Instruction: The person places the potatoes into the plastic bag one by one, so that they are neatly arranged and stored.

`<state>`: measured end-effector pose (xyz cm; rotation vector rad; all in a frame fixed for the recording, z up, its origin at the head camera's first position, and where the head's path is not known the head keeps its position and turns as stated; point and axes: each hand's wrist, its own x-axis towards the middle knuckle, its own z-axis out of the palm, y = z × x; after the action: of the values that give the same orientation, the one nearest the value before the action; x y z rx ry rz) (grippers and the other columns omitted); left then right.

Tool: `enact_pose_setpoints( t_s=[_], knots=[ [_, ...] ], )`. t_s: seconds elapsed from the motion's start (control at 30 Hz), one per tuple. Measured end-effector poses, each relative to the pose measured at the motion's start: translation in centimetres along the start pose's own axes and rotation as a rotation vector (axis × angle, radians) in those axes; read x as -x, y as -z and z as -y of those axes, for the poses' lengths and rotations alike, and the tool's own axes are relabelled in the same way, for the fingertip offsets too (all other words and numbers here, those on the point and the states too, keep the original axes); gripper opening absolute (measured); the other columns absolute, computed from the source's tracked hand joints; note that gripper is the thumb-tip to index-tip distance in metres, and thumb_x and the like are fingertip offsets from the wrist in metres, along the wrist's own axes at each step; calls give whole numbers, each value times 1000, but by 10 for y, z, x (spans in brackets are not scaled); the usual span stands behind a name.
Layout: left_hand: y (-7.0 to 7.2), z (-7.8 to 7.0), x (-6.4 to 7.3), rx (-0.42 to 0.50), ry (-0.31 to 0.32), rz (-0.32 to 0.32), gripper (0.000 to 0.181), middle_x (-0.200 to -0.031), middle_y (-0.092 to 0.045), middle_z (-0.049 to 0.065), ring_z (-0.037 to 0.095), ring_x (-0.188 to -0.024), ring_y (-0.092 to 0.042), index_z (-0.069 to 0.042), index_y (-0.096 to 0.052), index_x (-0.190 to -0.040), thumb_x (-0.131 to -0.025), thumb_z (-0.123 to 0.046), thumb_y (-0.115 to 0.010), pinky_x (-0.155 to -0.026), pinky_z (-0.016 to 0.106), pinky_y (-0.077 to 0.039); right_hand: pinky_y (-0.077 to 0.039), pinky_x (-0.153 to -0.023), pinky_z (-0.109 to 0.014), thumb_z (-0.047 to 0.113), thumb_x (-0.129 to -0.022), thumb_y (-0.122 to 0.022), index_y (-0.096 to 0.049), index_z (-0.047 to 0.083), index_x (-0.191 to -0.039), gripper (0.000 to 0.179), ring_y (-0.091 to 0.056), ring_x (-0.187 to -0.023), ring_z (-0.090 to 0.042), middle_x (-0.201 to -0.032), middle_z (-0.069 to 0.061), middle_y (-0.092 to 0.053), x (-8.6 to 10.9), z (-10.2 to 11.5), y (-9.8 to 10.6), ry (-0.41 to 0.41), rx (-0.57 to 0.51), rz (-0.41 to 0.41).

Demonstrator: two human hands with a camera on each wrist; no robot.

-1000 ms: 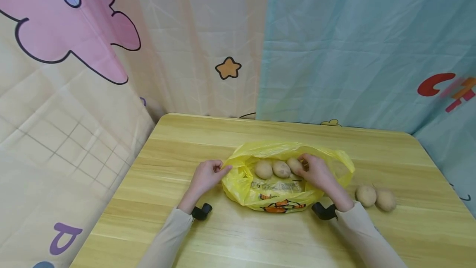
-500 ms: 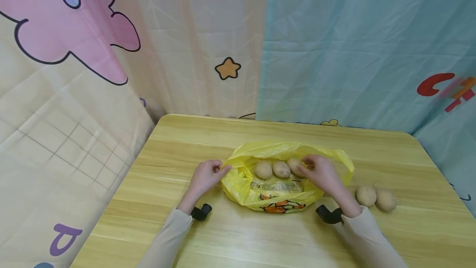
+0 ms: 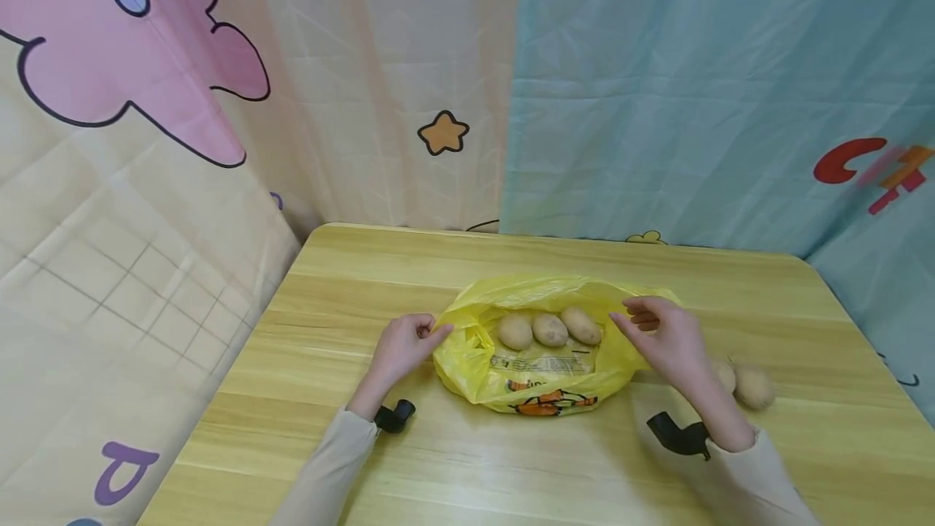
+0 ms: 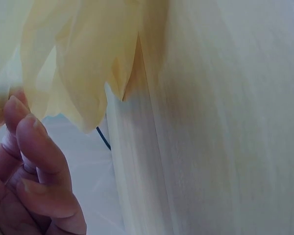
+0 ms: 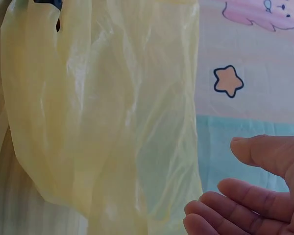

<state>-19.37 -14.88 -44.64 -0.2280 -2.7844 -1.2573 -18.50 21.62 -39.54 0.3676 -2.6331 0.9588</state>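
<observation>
A yellow plastic bag (image 3: 504, 396) lies on the table with its mouth spread wide. Inside it, three potatoes (image 3: 550, 330) sit in a row toward the back. My left hand (image 3: 404, 350) pinches the bag's left rim between thumb and fingers; in the left wrist view the thin plastic (image 4: 78, 58) hangs beside the fingertips. At the right side of the bag, my right hand (image 3: 668, 339) is raised with thumb and fingers apart and nothing between them. The right wrist view shows that hand (image 5: 250, 191) beside the bag's side (image 5: 112, 98).
Two more potatoes (image 3: 754, 387) rest on the wooden table (image 3: 365, 274) right of the bag, one partly behind my right forearm. Black wrist mounts (image 3: 679, 434) stick out from both wrists. Printed curtains (image 3: 657, 88) hang behind and left of the table.
My right hand has let go of the rightmost potato in the bag and moved right, out over the bag's right rim. The left hand keeps its hold.
</observation>
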Motion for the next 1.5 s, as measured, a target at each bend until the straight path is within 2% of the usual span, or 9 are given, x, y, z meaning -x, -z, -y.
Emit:
enact_pose_setpoints(
  t_s=[0.3, 0.4, 0.57, 0.73, 0.93, 1.07, 1.23, 1.43, 1.5],
  knots=[
    [2, -3, 0, 3, -3, -3, 42, -51, -34, -7, 9, -48, -32, -14, -44, -60, -88, -33, -68, -51, 26, -28, -52, -65, -44, 10, -81, -76, -67, -4, -103, 28, -65, -74, -30, -88, -18, -66, 11, 2, 17, 66, 45, -116],
    [1, -2, 0, 6, -10, -7, 42, -51, -34, -7, 9, -47, -33, -14, -45, -60, -88, -33, -68, -50, 26, -28, -52, -64, -36, 7, -78, -77, -67, -4, -102, 28, -65, -73, -29, -88, -17, -66, 15, 1, 20, 84, 54, -158],
    [0, -1, 1, 8, -30, -18, 41, -51, -35, -7, 9, -47, -34, -16, -45, -60, -89, -33, -67, -49, 26, -29, -47, -63, -15, 8, -79, -77, -68, -2, -100, 25, -64, -70, -26, -86, -13, -67, 19, -2, 25, 103, 71, -203],
    [1, -1, 1, 11, -10, 0, 41, -51, -35, -7, 9, -47, -34, -15, -45, -60, -89, -34, -67, -50, 26, -29, -42, -63, -6, 5, -77, -78, -69, -2, -99, 25, -63, -67, -18, -86, -13, -68, 22, -4, 28, 104, 59, -242],
    [1, -2, 1, 7, 12, 9, 40, -52, -36, -6, 9, -47, -34, -15, -46, -61, -89, -35, -67, -50, 25, -29, -41, -64, -5, 2, -76, -78, -69, -4, -97, 24, -55, -69, 3, -87, -13, -68, 26, -6, 33, 82, 32, -292],
    [1, -1, 1, 10, 11, 8, 39, -52, -37, -6, 9, -47, -35, -15, -47, -61, -89, -35, -66, -50, 26, -30, -40, -66, -5, 2, -77, -76, -69, -4, -98, 22, -50, -72, 13, -86, -14, -68, 30, -8, 36, 55, 2, -337],
    [1, -1, 1, 13, 4, 5, 39, -52, -37, -7, 9, -47, -34, -15, -47, -61, -89, -34, -66, -50, 25, -30, -39, -66, -4, 0, -75, -77, -69, -4, -99, 26, -48, -74, 16, -85, -15, -68, 33, -13, 41, 41, -5, -379],
    [0, 1, 0, 1, -4, -6, 40, -52, -36, -7, 9, -48, -34, -15, -46, -60, -88, -34, -68, -50, 25, -29, -41, -65, -5, 1, -75, -78, -69, -4, -100, 26, -50, -73, 16, -86, -17, -67, 36, -22, 47, 10, -14, -364],
    [0, 1, 0, -5, -5, -6, 40, -52, -36, -7, 9, -48, -34, -15, -46, -60, -88, -34, -68, -51, 26, -29, -41, -65, -6, 3, -76, -78, -69, -4, -100, 27, -50, -73, 17, -85, -10, -67, 37, -26, 49, -12, -13, -350]
  ],
)
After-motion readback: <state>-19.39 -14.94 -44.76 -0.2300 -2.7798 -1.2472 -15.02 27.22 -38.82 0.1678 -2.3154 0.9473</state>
